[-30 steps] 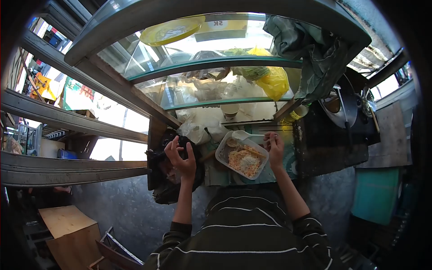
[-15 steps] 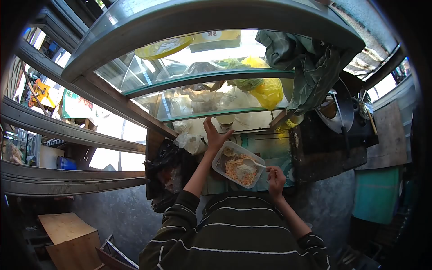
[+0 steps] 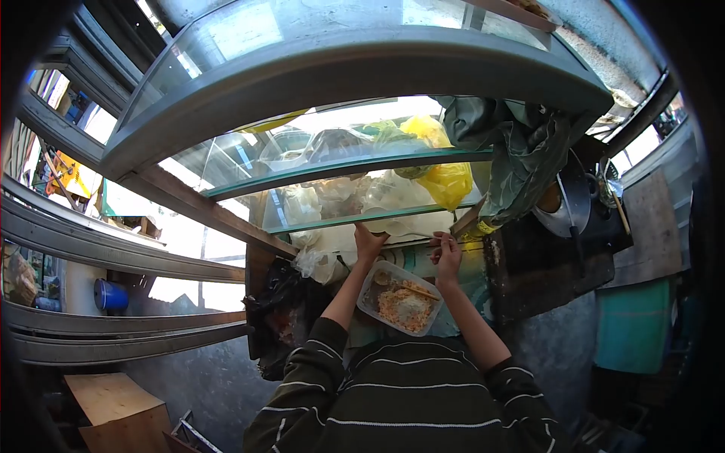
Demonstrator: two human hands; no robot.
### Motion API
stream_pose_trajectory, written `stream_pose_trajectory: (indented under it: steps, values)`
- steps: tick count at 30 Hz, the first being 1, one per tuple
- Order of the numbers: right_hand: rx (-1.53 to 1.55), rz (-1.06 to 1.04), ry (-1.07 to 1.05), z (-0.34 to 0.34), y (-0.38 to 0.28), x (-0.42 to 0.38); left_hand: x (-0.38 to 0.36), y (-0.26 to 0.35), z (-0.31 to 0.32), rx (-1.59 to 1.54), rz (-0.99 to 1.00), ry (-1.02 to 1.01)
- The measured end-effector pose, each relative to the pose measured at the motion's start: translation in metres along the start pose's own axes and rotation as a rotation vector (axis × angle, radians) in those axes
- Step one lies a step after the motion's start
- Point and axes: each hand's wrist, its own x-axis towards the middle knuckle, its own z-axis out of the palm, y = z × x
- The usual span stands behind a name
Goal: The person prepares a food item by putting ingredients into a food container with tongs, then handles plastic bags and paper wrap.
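A clear plastic container (image 3: 375, 276) with pale noodles or rice and a thin brown stick lies on the counter in front of me. My left hand (image 3: 368, 243) reaches past its far edge, under the lower glass shelf (image 3: 332, 220), and touches white plastic bags (image 3: 325, 243); its fingers are hidden. My right hand (image 3: 447, 254) is raised just beyond the container's right corner, near the shelf edge. Its fingers are pinched on a thin pale utensil that points left. Both striped sleeves show at the bottom.
A curved glass display case (image 3: 355, 68) arches overhead, its shelves holding bagged food and a yellow bag (image 3: 447, 179). A green cloth (image 3: 521, 151) hangs at the right, next to a dark pan (image 3: 566, 204). A black bag (image 3: 281, 302) sits left of the container.
My left hand went from the black bag up to the lower shelf. My right hand dropped to the container's near side, then rose to its far right corner. The view tilted up.
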Motion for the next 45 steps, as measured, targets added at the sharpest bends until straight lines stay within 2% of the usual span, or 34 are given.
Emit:
stream_pose_trajectory:
  steps: [3, 6, 16, 18, 22, 25, 30, 37, 40, 42, 45]
  values:
    - [-0.062, -0.112, -0.054, 0.017, 0.009, 0.016, 0.000, 0.011, 0.001, 0.003, 0.067, 0.083]
    - [-0.164, -0.175, -0.072, 0.029, 0.013, 0.025, -0.001, 0.011, 0.004, 0.009, 0.034, 0.081]
    - [-0.338, -0.244, -0.112, 0.038, 0.026, 0.039, -0.001, 0.015, 0.005, 0.009, 0.074, 0.062]
    - [-0.351, -0.227, -0.116, 0.037, 0.027, 0.040, 0.001, 0.009, 0.007, 0.047, 0.120, 0.069]
    - [-0.343, -0.185, -0.108, 0.036, 0.033, 0.044, 0.001, 0.002, 0.009, 0.071, 0.081, 0.021]
    - [-0.252, -0.126, -0.104, 0.033, 0.037, 0.047, 0.001, 0.006, 0.009, 0.115, 0.128, 0.036]
    - [-0.067, 0.098, -0.124, 0.026, 0.032, 0.043, 0.000, 0.010, 0.007, 0.061, 0.089, 0.033]
    - [-0.072, 0.047, -0.153, 0.010, 0.020, 0.032, 0.001, 0.004, 0.004, 0.075, 0.044, 0.018]
    - [-0.040, 0.083, -0.167, -0.010, 0.008, 0.013, 0.001, 0.003, 0.001, -0.081, -0.044, -0.042]
    - [-0.041, 0.151, -0.150, -0.026, -0.004, -0.007, 0.000, 0.003, 0.000, 0.005, 0.071, 0.000]
    - [-0.154, 0.147, -0.116, -0.063, -0.007, -0.033, 0.001, -0.009, 0.002, 0.045, 0.096, 0.007]
